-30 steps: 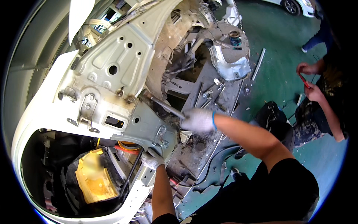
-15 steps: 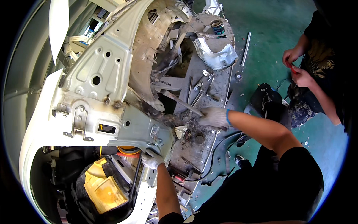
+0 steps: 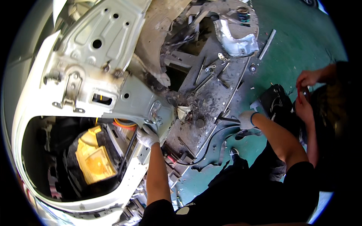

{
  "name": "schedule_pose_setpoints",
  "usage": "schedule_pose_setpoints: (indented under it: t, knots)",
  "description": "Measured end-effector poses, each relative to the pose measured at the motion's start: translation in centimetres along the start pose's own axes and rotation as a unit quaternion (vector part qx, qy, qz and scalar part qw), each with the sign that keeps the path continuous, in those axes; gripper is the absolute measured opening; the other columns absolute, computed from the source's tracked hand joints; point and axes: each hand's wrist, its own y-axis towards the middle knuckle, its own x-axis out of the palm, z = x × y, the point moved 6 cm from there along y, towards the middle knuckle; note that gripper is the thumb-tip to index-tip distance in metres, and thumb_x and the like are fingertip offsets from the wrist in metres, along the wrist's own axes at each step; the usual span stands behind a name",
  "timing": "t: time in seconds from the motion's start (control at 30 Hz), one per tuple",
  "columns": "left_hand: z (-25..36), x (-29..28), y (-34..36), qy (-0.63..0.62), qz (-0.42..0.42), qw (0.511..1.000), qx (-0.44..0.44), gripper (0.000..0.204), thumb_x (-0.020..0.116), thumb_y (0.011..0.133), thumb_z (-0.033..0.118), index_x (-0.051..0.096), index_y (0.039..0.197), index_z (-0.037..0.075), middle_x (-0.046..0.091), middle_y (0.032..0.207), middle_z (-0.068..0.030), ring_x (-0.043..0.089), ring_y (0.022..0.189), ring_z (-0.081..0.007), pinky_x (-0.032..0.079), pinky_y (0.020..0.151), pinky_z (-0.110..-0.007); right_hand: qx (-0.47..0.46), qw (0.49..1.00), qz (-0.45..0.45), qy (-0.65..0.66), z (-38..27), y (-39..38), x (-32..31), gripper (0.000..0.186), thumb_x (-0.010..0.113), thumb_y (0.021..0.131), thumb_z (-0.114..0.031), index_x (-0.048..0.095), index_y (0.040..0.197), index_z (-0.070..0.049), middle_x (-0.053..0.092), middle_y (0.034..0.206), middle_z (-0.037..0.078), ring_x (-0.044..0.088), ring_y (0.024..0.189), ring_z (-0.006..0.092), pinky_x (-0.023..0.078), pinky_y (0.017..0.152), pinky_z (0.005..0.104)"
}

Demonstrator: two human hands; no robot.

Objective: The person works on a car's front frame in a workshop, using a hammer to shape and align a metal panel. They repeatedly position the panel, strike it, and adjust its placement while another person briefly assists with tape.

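My left hand (image 3: 148, 136), in a white knitted glove, rests at the inner edge of the pale car body (image 3: 137, 96). Its fingers curl over the rim beside the door opening. Gloved as well, my right hand (image 3: 247, 119) is closed around the handle of a hammer (image 3: 220, 118). The dark hammer head points left, over the edge of the grey metal platform (image 3: 215, 96). A gap separates the hammer from the car body. Between them, a small bent whitish bracket (image 3: 183, 112) stands on the body's scorched end.
Wrenches (image 3: 203, 83) and other tools lie on the platform, with a cut silver panel (image 3: 235, 41) and a tin (image 3: 243, 14) beyond. A black hose (image 3: 211, 141) bends along its edge. At right, another person's hands (image 3: 304, 94) hold something red. Yellow foam (image 3: 96, 156) sits inside the car.
My right hand has moved right and back from the car body, and the hammer head now shows clearly. My left hand stays at the same edge. The whole view has shifted.
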Motion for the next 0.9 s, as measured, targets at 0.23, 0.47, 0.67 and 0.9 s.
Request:
schedule_pose_setpoints:
  t: [0.23,0.47,0.67,0.9]
  knots:
    - [0.4,-0.4,-0.1,0.008,0.004,1.0,-0.027,0.046,0.061,0.102,0.044,0.066,0.117,0.0,0.07,0.107,-0.0243,0.064,0.102,-0.0463,0.047,0.091,-0.058,-0.018,0.998,0.019,-0.052,-2.4,0.9,-2.3,0.042,0.058,0.087,-0.022,0.073,0.116,0.004,0.076,0.112,0.028,0.075,0.104,0.0429,0.059,0.091,0.0489]
    - [1.2,-1.1,0.1,-0.015,-0.003,0.999,-0.029,0.048,0.058,0.101,0.045,0.065,0.119,0.001,0.069,0.108,-0.0254,0.063,0.106,-0.0456,0.045,0.097,-0.057,-0.015,0.997,-0.017,-0.07,-1.8,1.7,-1.3,0.041,0.058,0.086,-0.021,0.074,0.117,0.003,0.075,0.114,0.03,0.075,0.105,0.043,0.059,0.091,0.0485]
    - [1.3,-1.4,0.0,-0.009,0.003,1.0,-0.023,0.05,0.057,0.102,0.045,0.066,0.123,0.001,0.07,0.109,-0.02,0.062,0.107,-0.0426,0.042,0.102,-0.056,0.023,0.998,-0.039,-0.033,-1.2,2.1,1.1,0.042,0.061,0.088,-0.028,0.076,0.111,0.005,0.074,0.112,0.032,0.075,0.106,0.0422,0.059,0.093,0.0475]
    - [1.1,-1.6,0.0,-0.008,-0.007,1.0,-0.023,0.05,0.058,0.102,0.046,0.066,0.125,0.002,0.07,0.111,-0.0211,0.063,0.108,-0.0417,0.042,0.105,-0.055,0.129,0.99,-0.057,0.016,-0.8,1.1,6.7,0.044,0.063,0.088,-0.031,0.079,0.109,0.004,0.074,0.112,0.032,0.075,0.104,0.042,0.059,0.092,0.0465]
